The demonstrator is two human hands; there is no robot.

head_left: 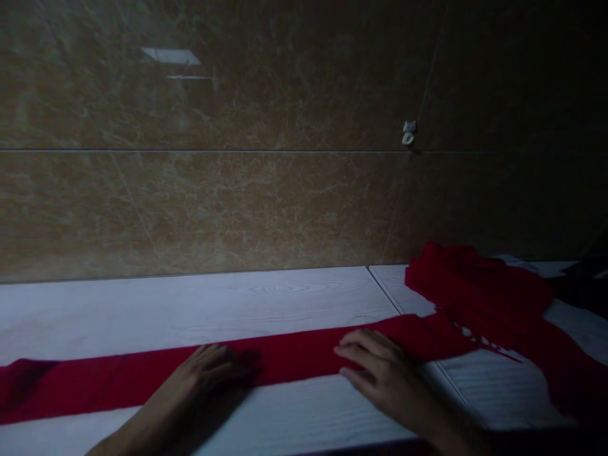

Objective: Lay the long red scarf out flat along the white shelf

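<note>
A long red cloth (294,354) lies stretched in a flat strip across a white wood-grain table (213,304), from the left edge to the right. My left hand (209,373) rests palm down on the strip near the middle, fingers apart. My right hand (380,373) lies flat on the strip a little further right, fingers spread and pointing left. Neither hand grips the fabric. At the right, the cloth bunches into a loose red heap (475,285) with frayed threads showing.
A brown marbled wall (266,190) rises directly behind the table. A small white clip or hook (409,133) is fixed to it at the upper right. Dark items (584,278) sit at the far right edge. The scene is dim.
</note>
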